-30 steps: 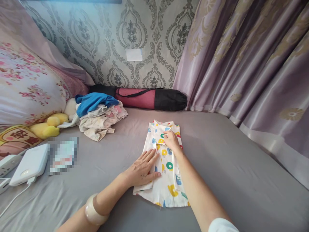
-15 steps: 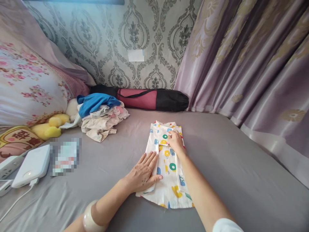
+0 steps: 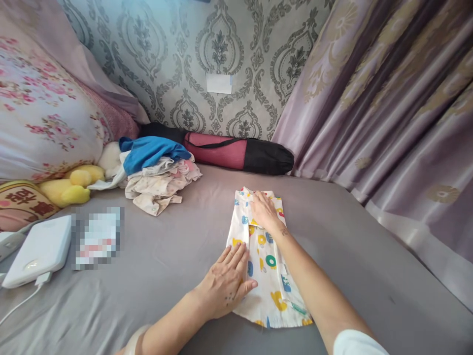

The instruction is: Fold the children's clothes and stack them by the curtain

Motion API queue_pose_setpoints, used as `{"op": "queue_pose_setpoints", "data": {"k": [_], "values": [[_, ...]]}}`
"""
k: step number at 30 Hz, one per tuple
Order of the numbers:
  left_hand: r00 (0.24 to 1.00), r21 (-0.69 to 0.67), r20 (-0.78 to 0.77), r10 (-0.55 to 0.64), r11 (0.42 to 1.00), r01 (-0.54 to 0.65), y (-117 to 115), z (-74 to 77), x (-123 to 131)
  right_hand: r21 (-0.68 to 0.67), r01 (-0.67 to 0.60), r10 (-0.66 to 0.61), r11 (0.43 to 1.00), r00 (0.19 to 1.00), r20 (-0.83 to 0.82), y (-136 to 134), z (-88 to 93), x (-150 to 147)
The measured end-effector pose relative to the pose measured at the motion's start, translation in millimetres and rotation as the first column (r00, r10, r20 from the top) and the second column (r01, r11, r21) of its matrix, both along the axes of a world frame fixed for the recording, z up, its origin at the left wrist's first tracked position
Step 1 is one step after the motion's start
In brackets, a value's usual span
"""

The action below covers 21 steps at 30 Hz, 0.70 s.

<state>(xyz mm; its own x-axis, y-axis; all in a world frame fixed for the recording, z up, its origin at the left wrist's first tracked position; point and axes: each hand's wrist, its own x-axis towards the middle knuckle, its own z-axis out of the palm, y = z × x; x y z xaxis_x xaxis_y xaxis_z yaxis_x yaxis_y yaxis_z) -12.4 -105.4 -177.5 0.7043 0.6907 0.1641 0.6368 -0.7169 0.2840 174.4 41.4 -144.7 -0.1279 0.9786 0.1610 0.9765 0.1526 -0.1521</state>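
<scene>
A small white garment [image 3: 271,276] with coloured rings and shapes lies folded lengthwise on the grey bedsheet [image 3: 166,256]. My left hand [image 3: 229,283] lies flat on its lower left edge, fingers stretched out and together. My right hand [image 3: 262,209] rests palm down on the garment's far end near the collar, fingers extended. Neither hand grips the cloth.
A heap of crumpled clothes [image 3: 158,185] topped by a blue piece [image 3: 150,150] sits at the back left. A rolled red and black mat bag [image 3: 236,153] lies along the wall. Pillows [image 3: 44,118], yellow plush toys [image 3: 68,185] and a white power bank [image 3: 37,251] are at left. Curtains [image 3: 388,113] hang at right.
My right hand slid up toward the garment's far end and flattened. My left hand moved slightly down along the left edge. The view shifted a little.
</scene>
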Motion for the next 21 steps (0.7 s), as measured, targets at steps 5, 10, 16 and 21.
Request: {"op": "queue_pose_setpoints", "data": {"k": [5,10,16,21], "values": [[1.000,0.000,-0.003,0.016,1.000,-0.016,-1,-3.1,-2,-0.030,-0.245,0.245,0.969,0.969,-0.004,20,-16.2,-18],[0.999,-0.027,-0.028,-0.027,0.999,0.027,-6,-5.9,-2,-0.131,-0.269,0.268,0.954,0.963,-0.030,36,-35.1,-20],[0.998,-0.021,-0.048,-0.041,0.999,0.040,-9,-11.7,-1,-0.162,-0.265,0.259,0.950,0.964,-0.058,40,-46.6,-18],[1.000,-0.009,-0.021,-0.013,1.000,0.013,-6,-2.3,1,-0.083,-0.277,0.258,0.957,0.948,-0.186,35,-38.3,-14]]}}
